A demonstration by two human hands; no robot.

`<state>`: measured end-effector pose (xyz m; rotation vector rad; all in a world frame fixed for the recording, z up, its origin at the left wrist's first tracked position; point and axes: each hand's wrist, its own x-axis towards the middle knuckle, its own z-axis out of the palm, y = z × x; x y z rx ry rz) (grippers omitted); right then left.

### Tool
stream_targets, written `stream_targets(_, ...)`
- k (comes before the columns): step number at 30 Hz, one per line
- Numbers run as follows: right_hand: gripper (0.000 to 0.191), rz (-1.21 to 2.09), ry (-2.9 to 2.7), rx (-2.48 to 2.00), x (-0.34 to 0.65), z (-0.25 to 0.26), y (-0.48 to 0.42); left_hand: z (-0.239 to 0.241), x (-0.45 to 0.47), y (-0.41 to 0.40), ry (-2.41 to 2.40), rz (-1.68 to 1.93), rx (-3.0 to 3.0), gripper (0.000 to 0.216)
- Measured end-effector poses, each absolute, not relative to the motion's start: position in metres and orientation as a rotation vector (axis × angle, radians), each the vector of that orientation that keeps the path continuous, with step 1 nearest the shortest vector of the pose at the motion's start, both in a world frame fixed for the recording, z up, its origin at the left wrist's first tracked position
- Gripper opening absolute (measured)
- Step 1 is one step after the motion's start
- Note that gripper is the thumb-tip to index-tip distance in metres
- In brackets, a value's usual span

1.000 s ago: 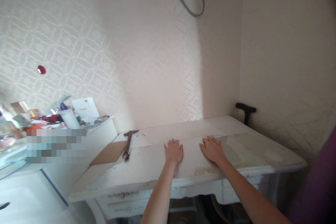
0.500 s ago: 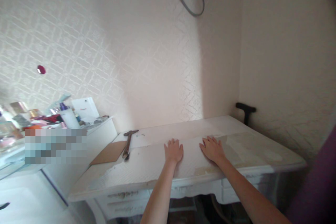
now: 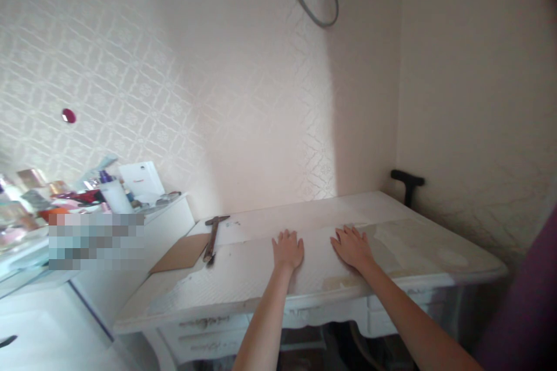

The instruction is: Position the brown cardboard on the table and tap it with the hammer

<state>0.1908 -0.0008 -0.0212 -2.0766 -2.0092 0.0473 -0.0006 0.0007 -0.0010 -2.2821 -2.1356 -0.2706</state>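
Resting on table (image 3: 255,264), above closed drawers (image 3: 213,323): left hand (image 3: 288,252), right hand (image 3: 353,248).

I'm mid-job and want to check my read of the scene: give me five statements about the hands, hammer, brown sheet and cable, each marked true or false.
1. The left hand lies palm down on the desk. True.
2. The right hand grips the hammer. False: the right hand lies palm down on the desk, and the hammer lies apart, to the left of both hands.
3. The hammer's head is at its end nearer the wall. True.
4. The brown sheet is to the right of the right hand. False: the brown sheet is toward the desk's left end, next to the hammer.
5. A grey cable loop hangs above the desk. True.
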Motion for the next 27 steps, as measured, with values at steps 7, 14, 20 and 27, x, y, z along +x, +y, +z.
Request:
stream_targets(7, 0.049, 0.039, -2.010, -2.083, 0.1903, -0.0188, -0.0019, -0.0025, -0.0011, 0.0021, -2.138, -0.274, -2.285, 0.050)
stream_targets(14, 0.049, 0.031, -2.011, -2.085, 0.1904, -0.0194, -0.0019, -0.0005, -0.0003, -0.0002, -2.143, -0.266, -2.279, 0.050)
stream_targets(20, 0.049, 0.039, -2.016, -2.083, 0.1913, -0.0209, -0.0002, -0.0023, -0.0012, 0.0019, -2.128, -0.259, -2.280, 0.050)
stream_targets(27, 0.051, 0.026, -2.019, -2.073, 0.1921, -0.0240, 0.0019, 0.0016, -0.0001, -0.0012, -2.142, -0.242, -2.278, 0.050)
